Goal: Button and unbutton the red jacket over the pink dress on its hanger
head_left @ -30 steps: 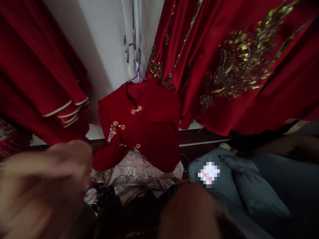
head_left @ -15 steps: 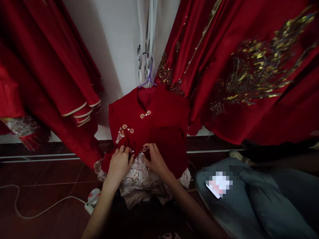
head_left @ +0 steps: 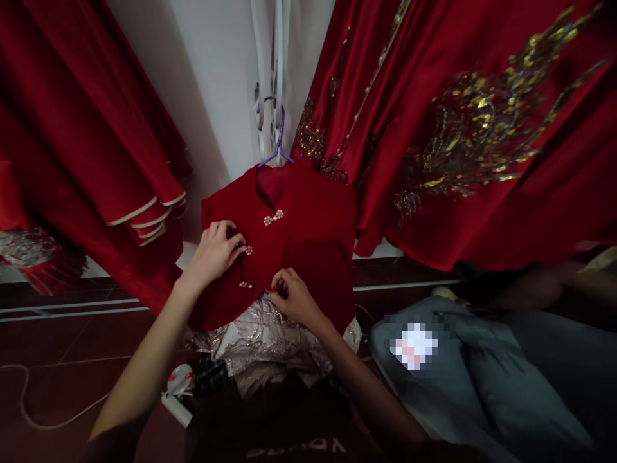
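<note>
A red top (head_left: 315,206) with a V neck hangs from a purple hanger (head_left: 278,148). A flower-shaped pearl clasp (head_left: 273,218) sits near its neckline. On the left front, my left hand (head_left: 214,252) pinches beside a flower ornament (head_left: 249,250), its thumb and fingertips brought together there. A small pearl piece (head_left: 245,284) shows lower down. My right hand (head_left: 295,297) is closed in a pinch at the lower front edge; something small and reddish shows at its fingertips, too dim to name. Pale shiny brocade fabric (head_left: 255,331) lies beneath the hem.
Red garments (head_left: 110,128) hang on the left. A red gown (head_left: 434,238) with gold sequins hangs on the right. Beside me are another person's jeans (head_left: 520,373) with a blurred lit phone (head_left: 413,347) on them. A white cable (head_left: 29,411) and white device (head_left: 177,406) lie lower left.
My left hand has moved up and left from the hem to the flower ornament. My right hand stays near the hem, its fingers now closer together. The view has shifted slightly.
</note>
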Tool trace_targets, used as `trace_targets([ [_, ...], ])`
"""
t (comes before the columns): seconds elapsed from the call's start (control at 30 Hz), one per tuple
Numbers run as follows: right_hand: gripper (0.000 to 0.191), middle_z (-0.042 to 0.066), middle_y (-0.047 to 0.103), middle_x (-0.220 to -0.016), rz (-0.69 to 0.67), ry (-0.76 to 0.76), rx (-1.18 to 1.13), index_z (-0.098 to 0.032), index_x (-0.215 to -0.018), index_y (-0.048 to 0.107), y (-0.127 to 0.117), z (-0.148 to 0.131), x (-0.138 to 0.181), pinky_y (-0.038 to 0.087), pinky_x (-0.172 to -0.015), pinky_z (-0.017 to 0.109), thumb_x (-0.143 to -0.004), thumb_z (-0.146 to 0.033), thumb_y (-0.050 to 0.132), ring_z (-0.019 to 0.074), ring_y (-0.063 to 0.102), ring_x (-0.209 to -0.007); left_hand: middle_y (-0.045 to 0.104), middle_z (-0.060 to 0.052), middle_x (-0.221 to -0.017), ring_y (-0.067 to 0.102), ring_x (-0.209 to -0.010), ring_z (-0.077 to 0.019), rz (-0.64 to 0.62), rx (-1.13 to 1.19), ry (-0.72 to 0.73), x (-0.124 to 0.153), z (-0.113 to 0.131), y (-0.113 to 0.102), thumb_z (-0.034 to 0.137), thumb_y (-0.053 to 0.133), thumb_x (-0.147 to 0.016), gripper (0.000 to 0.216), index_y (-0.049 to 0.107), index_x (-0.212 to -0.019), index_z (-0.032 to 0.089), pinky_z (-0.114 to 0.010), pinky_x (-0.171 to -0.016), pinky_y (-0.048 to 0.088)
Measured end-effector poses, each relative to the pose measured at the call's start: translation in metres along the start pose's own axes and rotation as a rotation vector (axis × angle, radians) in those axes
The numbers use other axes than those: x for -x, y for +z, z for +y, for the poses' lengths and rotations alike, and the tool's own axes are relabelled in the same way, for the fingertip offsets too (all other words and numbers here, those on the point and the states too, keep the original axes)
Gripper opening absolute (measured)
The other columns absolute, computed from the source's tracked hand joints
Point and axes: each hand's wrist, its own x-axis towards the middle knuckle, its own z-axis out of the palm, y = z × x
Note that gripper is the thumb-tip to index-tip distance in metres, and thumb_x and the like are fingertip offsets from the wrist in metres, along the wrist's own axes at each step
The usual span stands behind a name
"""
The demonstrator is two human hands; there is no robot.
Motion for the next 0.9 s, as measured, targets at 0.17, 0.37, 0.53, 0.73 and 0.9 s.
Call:
trace_targets([
  [0.17,0.015,0.000,0.045,-0.081,-0.017,0.013,0.030,-0.020,-0.079,0.049,0.003,0.004,-0.003,0.040,-0.072,0.026,-0.068,-0.010,0.053,0.0131,0.047,-0.074,0.045,-0.012,-0.117,0.041,-0.110,-0.0272,-0.035,0.055,0.124,-0.003,-0.009,-0.005,0.034,0.047,-0.089,0.022,0.063,-0.096,0.020,-0.046,-0.095,0.039],
  [0.37,0.014,0.001,0.046,-0.083,0.009,0.010,0.014,-0.019,-0.080,0.049,0.008,0.008,-0.002,0.040,-0.072,0.026,-0.070,-0.011,0.053,0.0131,0.047,-0.076,0.055,-0.008,-0.106,0.046,-0.107,-0.0228,0.015,0.088,0.157,-0.001,-0.007,0.000,0.029,0.043,-0.091,0.019,0.057,-0.099,0.018,-0.056,-0.110,0.021],
  [0.53,0.014,0.000,0.045,-0.082,0.016,0.002,-0.003,-0.019,-0.079,0.048,0.010,0.013,-0.002,0.041,-0.070,0.026,-0.069,-0.012,0.054,0.0129,0.047,-0.074,0.061,-0.004,-0.092,0.051,-0.098,-0.0199,0.076,0.115,0.224,-0.001,-0.012,0.019,0.026,0.041,-0.092,0.015,0.053,-0.096,0.019,-0.058,-0.113,0.017],
  [0.73,0.013,0.001,0.046,-0.083,0.004,0.003,0.002,-0.019,-0.081,0.049,0.011,0.009,-0.005,0.042,-0.071,0.026,-0.071,-0.013,0.053,0.0129,0.048,-0.074,0.059,-0.003,-0.082,0.051,-0.089,-0.0191,0.110,0.088,0.263,-0.009,-0.011,0.032,0.023,0.038,-0.092,0.016,0.053,-0.087,0.019,-0.056,-0.113,0.023],
  [0.9,0.026,0.004,0.052,-0.095,-0.111,-0.039,0.044,-0.020,-0.098,0.051,-0.009,0.014,0.011,0.044,-0.082,0.029,-0.073,-0.013,0.053,0.0154,0.052,-0.089,0.061,-0.003,-0.082,0.051,-0.088,-0.0199,0.154,0.115,0.249,-0.008,-0.016,0.036,0.024,0.043,-0.091,0.013,0.055,-0.090,0.019,-0.056,-0.111,0.025],
])
